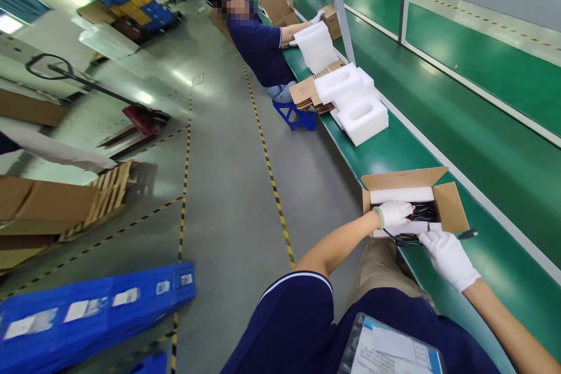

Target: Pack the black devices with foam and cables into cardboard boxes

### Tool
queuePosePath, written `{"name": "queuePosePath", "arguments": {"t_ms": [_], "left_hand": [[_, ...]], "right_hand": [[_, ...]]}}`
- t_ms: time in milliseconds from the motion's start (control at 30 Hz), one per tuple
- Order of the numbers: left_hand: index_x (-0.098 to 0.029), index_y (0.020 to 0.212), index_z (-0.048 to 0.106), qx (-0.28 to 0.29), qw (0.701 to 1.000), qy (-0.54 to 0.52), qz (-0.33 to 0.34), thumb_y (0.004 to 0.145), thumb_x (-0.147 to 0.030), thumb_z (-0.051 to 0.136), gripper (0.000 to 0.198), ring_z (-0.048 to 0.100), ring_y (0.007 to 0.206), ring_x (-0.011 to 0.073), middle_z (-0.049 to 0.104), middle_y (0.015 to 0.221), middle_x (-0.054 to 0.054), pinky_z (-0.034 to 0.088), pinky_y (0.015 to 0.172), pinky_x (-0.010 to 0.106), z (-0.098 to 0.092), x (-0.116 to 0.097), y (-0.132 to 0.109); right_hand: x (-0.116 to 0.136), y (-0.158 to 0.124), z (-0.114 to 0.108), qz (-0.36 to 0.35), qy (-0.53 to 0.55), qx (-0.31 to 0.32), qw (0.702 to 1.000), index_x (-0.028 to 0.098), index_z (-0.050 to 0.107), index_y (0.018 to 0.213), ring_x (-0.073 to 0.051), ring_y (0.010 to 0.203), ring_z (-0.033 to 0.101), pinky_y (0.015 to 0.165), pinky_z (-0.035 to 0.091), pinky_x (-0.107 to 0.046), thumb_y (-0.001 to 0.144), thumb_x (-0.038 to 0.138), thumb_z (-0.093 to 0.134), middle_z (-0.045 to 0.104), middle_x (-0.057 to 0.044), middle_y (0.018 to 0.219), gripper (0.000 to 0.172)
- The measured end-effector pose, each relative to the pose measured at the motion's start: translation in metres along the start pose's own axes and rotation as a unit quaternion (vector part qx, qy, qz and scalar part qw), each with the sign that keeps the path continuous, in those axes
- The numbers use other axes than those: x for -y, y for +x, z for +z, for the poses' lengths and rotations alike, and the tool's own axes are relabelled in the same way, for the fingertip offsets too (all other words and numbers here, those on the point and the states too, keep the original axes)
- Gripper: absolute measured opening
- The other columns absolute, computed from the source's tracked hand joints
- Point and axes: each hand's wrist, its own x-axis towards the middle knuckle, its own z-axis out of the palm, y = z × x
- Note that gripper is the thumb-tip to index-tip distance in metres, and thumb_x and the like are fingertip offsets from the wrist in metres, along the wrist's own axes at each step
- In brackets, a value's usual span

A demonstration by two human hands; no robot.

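Observation:
A cardboard box (451, 207) stands with its flaps up on the green bench, close in front of me. White foam (401, 194) lines its far side, and a coiled black cable (424, 212) lies inside. My left hand (395, 214), in a white glove, reaches in over the near left side. Its fingers are stretched out and touch the coil. At the box's near edge, my gloved right hand (447, 256) is closed on a black cable. That cable's plug end (468, 234) sticks out to the right, and part of the cable hangs over the near wall.
Farther along the bench lie white foam blocks (362, 117), flattened cardboard (307, 92) and a foam sheet (316, 47). A co-worker (258, 49) sits there on a blue stool (295, 117). A metal post (340, 9) rises beside the bench. Blue-wrapped goods (100, 310) stand at left.

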Motion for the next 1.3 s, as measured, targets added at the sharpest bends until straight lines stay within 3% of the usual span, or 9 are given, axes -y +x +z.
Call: {"name": "queuePosePath", "arguments": {"t_ms": [133,233,333,533,633,900,1033,1200,1300], "left_hand": [[-0.022,0.118,0.060,-0.033,0.998,-0.044,-0.035,0.097,-0.031,0.038,0.032,0.052,0.121,0.0145,0.058,0.130,0.002,0.038,0.105,0.026,-0.027,0.008,-0.032],[-0.021,0.116,0.059,-0.105,0.988,-0.028,-0.106,0.097,-0.037,0.038,0.032,0.055,0.113,0.0153,0.062,0.122,0.001,0.041,0.101,0.028,-0.046,0.000,-0.057],[-0.019,0.122,0.053,-0.147,0.985,0.029,-0.086,0.089,-0.041,0.054,0.039,0.049,0.119,0.0201,0.056,0.129,0.004,0.041,0.099,0.032,-0.049,-0.019,-0.063],[-0.014,0.131,0.046,-0.082,0.973,0.088,-0.197,0.085,-0.039,0.061,0.054,0.053,0.106,0.0276,0.056,0.119,0.013,0.044,0.088,0.041,-0.023,-0.038,-0.033],[-0.015,0.135,0.041,-0.073,0.969,0.073,-0.226,0.088,-0.039,0.055,0.054,0.055,0.101,0.0259,0.056,0.121,0.012,0.047,0.078,0.038,-0.015,-0.036,-0.029],[-0.021,0.093,0.059,-0.119,0.954,0.002,-0.276,0.096,-0.030,0.040,0.022,0.060,0.091,0.0205,0.066,0.095,0.003,0.046,0.079,0.034,-0.033,-0.032,-0.045],[-0.022,0.096,0.057,-0.173,0.942,-0.011,-0.287,0.096,-0.031,0.039,0.020,0.059,0.093,0.0180,0.065,0.099,0.001,0.044,0.087,0.033,-0.040,-0.033,-0.054],[-0.020,0.109,0.054,-0.112,0.962,0.014,-0.249,0.092,-0.039,0.048,0.027,0.059,0.097,0.0218,0.062,0.105,0.005,0.047,0.079,0.035,-0.029,-0.040,-0.045],[-0.019,0.109,0.053,-0.112,0.973,0.007,-0.200,0.092,-0.034,0.047,0.024,0.058,0.098,0.0207,0.062,0.104,0.004,0.047,0.081,0.033,-0.021,-0.036,-0.033]], "right_hand": [[-0.022,0.057,-0.011,0.002,0.023,0.007,1.000,0.020,0.061,0.121,-0.023,0.086,0.056,0.073,0.039,-0.035,0.091,0.014,0.036,0.064,-0.009,0.096,0.040],[-0.029,0.091,0.008,0.070,0.085,0.003,0.994,0.019,0.061,0.120,-0.022,0.088,0.058,0.079,0.042,-0.033,0.093,0.021,0.037,0.064,-0.010,0.105,0.037],[-0.029,0.106,0.029,0.103,0.111,-0.023,0.988,0.016,0.058,0.124,-0.022,0.098,0.057,0.088,0.043,-0.031,0.095,0.025,0.034,0.061,-0.012,0.115,0.039],[-0.022,0.080,0.041,0.065,0.109,-0.084,0.988,0.015,0.048,0.136,-0.026,0.127,0.040,0.106,0.035,-0.038,0.091,0.028,0.044,0.052,-0.013,0.132,0.047],[-0.023,0.056,0.045,0.149,0.031,-0.134,0.979,0.007,0.047,0.135,-0.033,0.135,0.028,0.111,0.028,-0.046,0.087,0.018,0.045,0.044,-0.018,0.140,0.049],[-0.029,0.062,0.032,0.268,0.083,-0.136,0.950,0.012,0.062,0.112,-0.028,0.110,0.053,0.095,0.043,-0.039,0.091,0.014,0.032,0.061,-0.017,0.116,0.037],[-0.021,0.080,0.031,0.311,0.223,-0.165,0.909,0.016,0.059,0.117,-0.022,0.116,0.053,0.097,0.044,-0.032,0.093,0.021,0.029,0.054,-0.012,0.132,0.039],[-0.014,0.081,0.044,0.289,0.184,-0.115,0.932,0.010,0.058,0.119,-0.023,0.133,0.037,0.109,0.032,-0.035,0.092,0.017,0.025,0.047,-0.016,0.139,0.044],[-0.013,0.071,0.031,0.289,0.147,-0.155,0.933,0.011,0.056,0.122,-0.025,0.129,0.040,0.108,0.033,-0.035,0.091,0.017,0.027,0.048,-0.014,0.139,0.043]]}}
